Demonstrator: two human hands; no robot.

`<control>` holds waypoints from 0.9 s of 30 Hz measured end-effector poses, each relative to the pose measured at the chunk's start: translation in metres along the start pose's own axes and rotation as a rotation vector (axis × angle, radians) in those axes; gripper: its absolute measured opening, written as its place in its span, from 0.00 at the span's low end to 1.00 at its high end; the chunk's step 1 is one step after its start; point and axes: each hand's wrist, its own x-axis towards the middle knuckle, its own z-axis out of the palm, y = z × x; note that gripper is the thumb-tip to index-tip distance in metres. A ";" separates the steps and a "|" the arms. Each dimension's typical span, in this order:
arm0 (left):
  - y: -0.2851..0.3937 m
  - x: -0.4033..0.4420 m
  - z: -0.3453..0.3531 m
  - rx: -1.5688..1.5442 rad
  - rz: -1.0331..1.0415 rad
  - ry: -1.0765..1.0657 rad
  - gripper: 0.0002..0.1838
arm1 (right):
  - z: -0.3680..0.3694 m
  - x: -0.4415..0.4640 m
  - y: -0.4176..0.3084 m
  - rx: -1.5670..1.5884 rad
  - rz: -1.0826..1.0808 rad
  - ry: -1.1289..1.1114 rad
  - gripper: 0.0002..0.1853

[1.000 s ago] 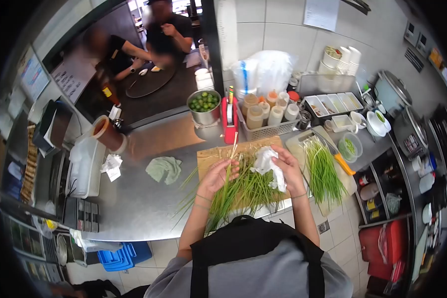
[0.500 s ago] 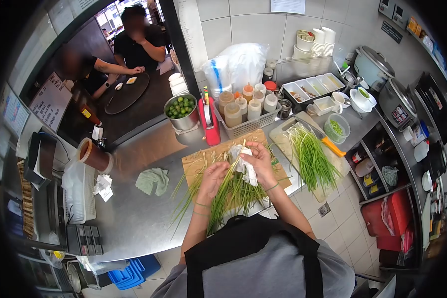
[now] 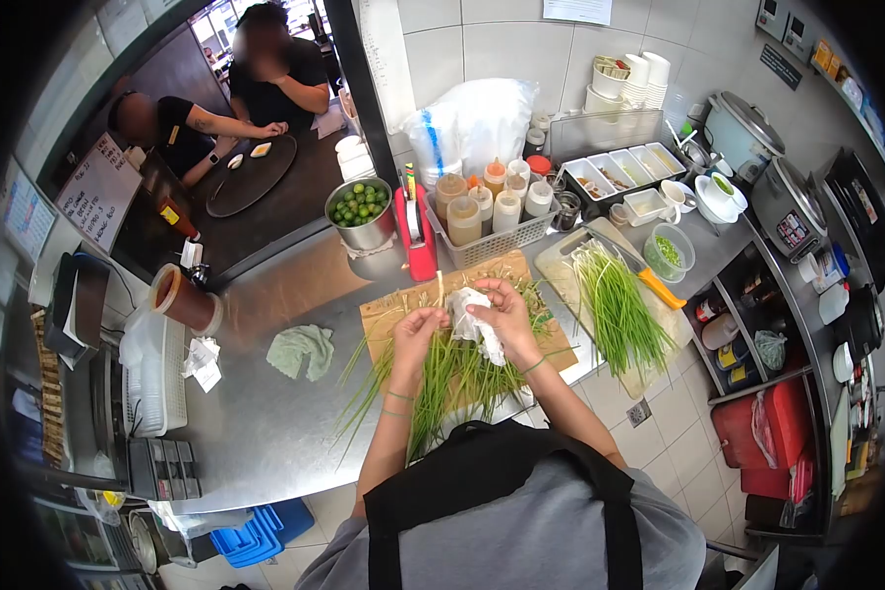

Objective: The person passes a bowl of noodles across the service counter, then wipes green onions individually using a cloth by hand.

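Note:
My left hand (image 3: 419, 330) is closed around the pale upper part of a thin bunch of green stalks, whose white tips point up. Close beside it, my right hand (image 3: 506, 317) grips a crumpled white tissue (image 3: 471, 313). Under both hands a loose pile of long green stalks (image 3: 442, 393) spreads over a brown cardboard sheet (image 3: 551, 344) and past its left edge. A tidier bunch of green stalks (image 3: 624, 315) lies to the right on a pale cutting board (image 3: 560, 267), next to a knife with an orange handle (image 3: 662, 289).
Behind the cardboard stand a red dispenser (image 3: 420, 246), a basket of sauce bottles (image 3: 497, 244) and a metal pot of green limes (image 3: 364, 228). A green cloth (image 3: 301, 352) lies to the left. Two people sit beyond the opening at the upper left.
My right hand and the tissue have come left, close to my left hand. The view has shifted. One person's hand beyond the opening now rests by the dark tray.

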 end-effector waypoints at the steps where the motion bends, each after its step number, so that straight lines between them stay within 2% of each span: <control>1: -0.001 0.001 -0.007 0.008 -0.006 0.030 0.08 | -0.005 0.002 0.003 -0.003 -0.028 0.021 0.20; 3: -0.008 0.004 -0.024 0.024 -0.018 0.087 0.08 | -0.012 0.004 0.002 -0.008 -0.056 0.053 0.21; 6: -0.024 0.011 -0.054 0.225 0.015 0.142 0.07 | -0.014 -0.002 -0.023 -0.011 -0.043 0.094 0.20; 9: -0.016 0.001 -0.054 0.920 0.046 0.325 0.06 | -0.026 0.000 -0.028 -0.026 -0.072 0.091 0.20; 12: 0.010 -0.011 -0.025 1.232 0.679 0.469 0.04 | -0.020 -0.002 -0.046 0.013 -0.074 0.107 0.19; 15: 0.025 -0.018 0.010 0.677 0.438 0.105 0.05 | -0.017 -0.002 -0.047 -0.005 -0.092 0.115 0.19; 18: 0.035 -0.029 0.045 0.880 0.619 -0.002 0.06 | -0.015 0.000 -0.044 0.002 -0.107 0.115 0.18; 22: 0.021 -0.022 0.048 0.784 0.471 -0.015 0.05 | -0.016 0.002 -0.035 -0.027 -0.125 0.124 0.18; 27: 0.008 -0.010 0.038 0.417 0.221 -0.077 0.06 | -0.023 -0.005 -0.045 0.160 0.092 -0.007 0.22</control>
